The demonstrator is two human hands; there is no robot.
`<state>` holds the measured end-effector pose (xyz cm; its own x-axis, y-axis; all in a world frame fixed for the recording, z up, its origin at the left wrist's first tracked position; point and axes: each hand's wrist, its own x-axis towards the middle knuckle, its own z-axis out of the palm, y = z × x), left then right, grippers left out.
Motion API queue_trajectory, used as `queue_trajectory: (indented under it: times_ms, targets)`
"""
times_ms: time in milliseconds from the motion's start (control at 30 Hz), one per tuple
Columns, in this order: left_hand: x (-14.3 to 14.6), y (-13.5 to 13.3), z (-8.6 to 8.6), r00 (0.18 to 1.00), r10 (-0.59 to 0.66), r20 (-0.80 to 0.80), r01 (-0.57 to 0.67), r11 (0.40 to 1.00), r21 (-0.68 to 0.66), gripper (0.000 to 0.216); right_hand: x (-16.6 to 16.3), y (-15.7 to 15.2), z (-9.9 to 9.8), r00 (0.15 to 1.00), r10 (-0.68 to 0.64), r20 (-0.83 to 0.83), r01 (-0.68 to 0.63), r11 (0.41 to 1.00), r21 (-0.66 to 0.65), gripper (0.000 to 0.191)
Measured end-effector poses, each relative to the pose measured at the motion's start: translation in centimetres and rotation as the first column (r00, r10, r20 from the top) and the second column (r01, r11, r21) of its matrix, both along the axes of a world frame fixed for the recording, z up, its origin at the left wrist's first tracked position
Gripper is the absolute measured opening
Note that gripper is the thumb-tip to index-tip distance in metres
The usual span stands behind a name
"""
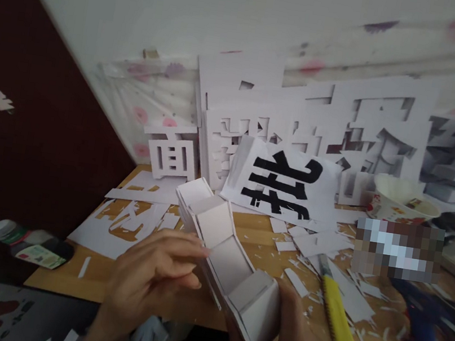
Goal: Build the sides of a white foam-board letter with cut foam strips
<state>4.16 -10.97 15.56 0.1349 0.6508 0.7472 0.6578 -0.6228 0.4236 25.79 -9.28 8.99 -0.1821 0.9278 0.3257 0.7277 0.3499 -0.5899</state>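
A white foam-board character piece [235,263], boxy with raised side walls and a stepped surface, is held tilted above the table's front edge. My right hand [288,333] grips its lower end, thumb on the right side and fingers partly hidden beneath. Beside its left wall is my left hand [153,267], fingers loosely extended and slightly blurred; whether the fingertips touch the wall I cannot tell. Behind the piece leans a paper sheet [281,181] printed with a black character. To the right lies a yellow utility knife [338,312].
Cut-out foam boards [259,101] lean against the wall, with a finished white character [172,154] beside them. Scraps litter the wooden table [94,284]. A dark bottle [30,244] lies at the left edge; a paper bowl [404,202] and a blue glue gun [419,319] are at right.
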Motion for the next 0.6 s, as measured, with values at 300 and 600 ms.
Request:
queue_trajectory:
  times_ms: [300,600]
  targets:
    - [0.4,5.7,9.5,0.815,-0.286,-0.505,0.001,0.870,-0.493,0.022,0.0,0.0,-1.0,0.989,0.129,-0.068,-0.125,0.990,0.061,0.047]
    - [-0.3,5.6,9.8,0.555,0.034,-0.831,-0.258,0.957,-0.134,0.034,0.9,0.7,-1.6,0.992,0.095,-0.085,-0.086,0.991,0.098,0.041]
